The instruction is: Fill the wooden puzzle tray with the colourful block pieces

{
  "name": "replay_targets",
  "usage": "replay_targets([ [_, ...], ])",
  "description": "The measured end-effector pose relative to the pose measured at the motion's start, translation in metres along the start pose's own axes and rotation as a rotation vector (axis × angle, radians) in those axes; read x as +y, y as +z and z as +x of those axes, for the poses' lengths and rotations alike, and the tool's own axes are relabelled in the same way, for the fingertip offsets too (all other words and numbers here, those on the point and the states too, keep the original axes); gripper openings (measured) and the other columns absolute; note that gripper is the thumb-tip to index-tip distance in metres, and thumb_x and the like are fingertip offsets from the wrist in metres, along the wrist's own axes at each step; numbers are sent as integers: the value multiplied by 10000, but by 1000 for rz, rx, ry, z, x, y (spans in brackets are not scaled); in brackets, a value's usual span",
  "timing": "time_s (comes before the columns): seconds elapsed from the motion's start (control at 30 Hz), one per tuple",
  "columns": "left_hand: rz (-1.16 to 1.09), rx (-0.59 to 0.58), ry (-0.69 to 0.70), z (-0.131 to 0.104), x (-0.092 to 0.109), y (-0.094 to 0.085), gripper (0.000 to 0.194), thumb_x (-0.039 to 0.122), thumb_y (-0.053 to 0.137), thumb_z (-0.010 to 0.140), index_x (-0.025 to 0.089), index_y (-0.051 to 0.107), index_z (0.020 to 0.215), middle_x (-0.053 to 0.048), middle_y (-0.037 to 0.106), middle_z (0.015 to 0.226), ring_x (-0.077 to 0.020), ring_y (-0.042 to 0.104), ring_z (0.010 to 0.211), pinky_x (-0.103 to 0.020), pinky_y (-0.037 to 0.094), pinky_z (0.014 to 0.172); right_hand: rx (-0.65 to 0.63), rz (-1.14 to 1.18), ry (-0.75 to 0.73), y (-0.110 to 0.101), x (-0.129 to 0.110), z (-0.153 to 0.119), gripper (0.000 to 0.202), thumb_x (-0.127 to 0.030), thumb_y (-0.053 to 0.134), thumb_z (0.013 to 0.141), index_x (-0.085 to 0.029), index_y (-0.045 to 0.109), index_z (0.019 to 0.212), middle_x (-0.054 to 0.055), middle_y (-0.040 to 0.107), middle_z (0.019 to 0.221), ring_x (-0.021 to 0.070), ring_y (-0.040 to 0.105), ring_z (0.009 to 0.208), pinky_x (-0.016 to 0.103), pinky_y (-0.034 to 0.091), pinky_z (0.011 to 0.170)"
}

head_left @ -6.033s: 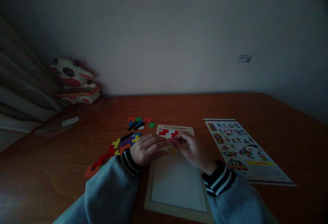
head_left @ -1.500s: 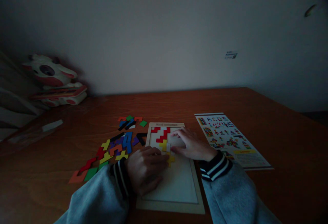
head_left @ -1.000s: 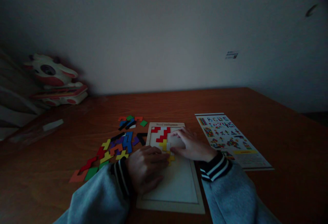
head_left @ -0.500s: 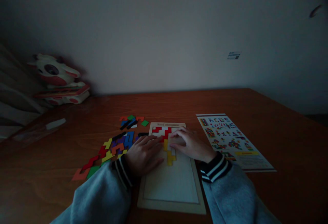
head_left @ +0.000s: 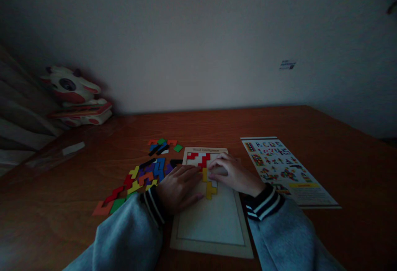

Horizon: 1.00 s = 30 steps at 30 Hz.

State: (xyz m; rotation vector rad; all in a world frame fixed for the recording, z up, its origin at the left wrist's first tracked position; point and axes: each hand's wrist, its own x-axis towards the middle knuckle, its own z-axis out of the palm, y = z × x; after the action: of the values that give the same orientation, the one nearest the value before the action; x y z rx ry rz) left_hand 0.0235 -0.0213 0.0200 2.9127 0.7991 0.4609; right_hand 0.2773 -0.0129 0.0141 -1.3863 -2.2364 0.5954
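A wooden puzzle board (head_left: 212, 238) lies in front of me with red pieces (head_left: 203, 161) at its far end and yellow pieces (head_left: 211, 190) below them. My left hand (head_left: 180, 186) rests over the board's left side, fingers stretched out, the fingertips by the red and yellow pieces. From the right, my right hand (head_left: 231, 173) reaches over the board, its thumb and forefinger bent with a gap between them. Their tips are at the right edge of the upper yellow piece. Nothing is visibly lifted in either hand. A small white piece shows beside the lower yellow one.
Loose coloured pieces (head_left: 159, 169) lie left of the board, with a smaller group (head_left: 163, 147) behind them. A printed pattern sheet (head_left: 288, 171) lies to the right. A cow-shaped toy (head_left: 77, 97) stands at the back left by the wall, near a curtain (head_left: 25, 101).
The camera view has shifted slightly, so everything sits a little further right. Both hands keep nearly the same place over the board, and no piece has visibly moved.
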Motion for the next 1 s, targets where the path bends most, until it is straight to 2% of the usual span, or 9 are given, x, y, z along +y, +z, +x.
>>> replay_targets([
  [0.13, -2, -5, 5, 0, 0, 0, 533, 478, 471, 976, 165, 477, 1407, -146, 564, 1375, -303, 534, 1238, -506, 469, 1020, -15, 7, -1, -2, -2, 0, 157, -373, 723, 851, -284, 688, 976, 21, 628, 1119, 230, 571, 1122, 450, 394, 985],
  [0.4, -10, 14, 19, -1, -2, 2, 538, 468, 477, 973, 169, 466, 1419, -137, 570, 1376, -294, 535, 1246, -497, 463, 1030, -7, -4, 1, -1, -2, 0, 173, -419, 696, 867, -280, 690, 969, 20, 626, 1098, 220, 579, 1090, 443, 397, 975],
  [0.6, -5, 4, 12, 0, -1, 1, 547, 471, 485, 972, 166, 460, 1424, -135, 562, 1387, -294, 529, 1256, -496, 466, 1031, -32, 17, -1, 0, 0, -1, 382, -560, 738, 779, -276, 667, 1024, 30, 607, 1140, 244, 556, 1130, 465, 383, 992],
  [0.83, 3, 13, 16, -1, -2, 2, 536, 471, 490, 968, 172, 475, 1413, -142, 570, 1378, -301, 537, 1250, -495, 464, 1030, -112, 39, 3, -8, 0, -3, 421, -554, 769, 747, -294, 656, 1058, 31, 587, 1184, 252, 533, 1170, 459, 374, 1015],
  [1.0, 7, -1, 9, -1, -2, 3, 546, 479, 482, 971, 158, 469, 1413, -139, 557, 1395, -306, 527, 1258, -509, 465, 1027, -142, 9, -23, -9, -1, -5, 671, -680, 793, 609, -290, 619, 1127, 49, 563, 1225, 293, 495, 1208, 494, 344, 1034],
])
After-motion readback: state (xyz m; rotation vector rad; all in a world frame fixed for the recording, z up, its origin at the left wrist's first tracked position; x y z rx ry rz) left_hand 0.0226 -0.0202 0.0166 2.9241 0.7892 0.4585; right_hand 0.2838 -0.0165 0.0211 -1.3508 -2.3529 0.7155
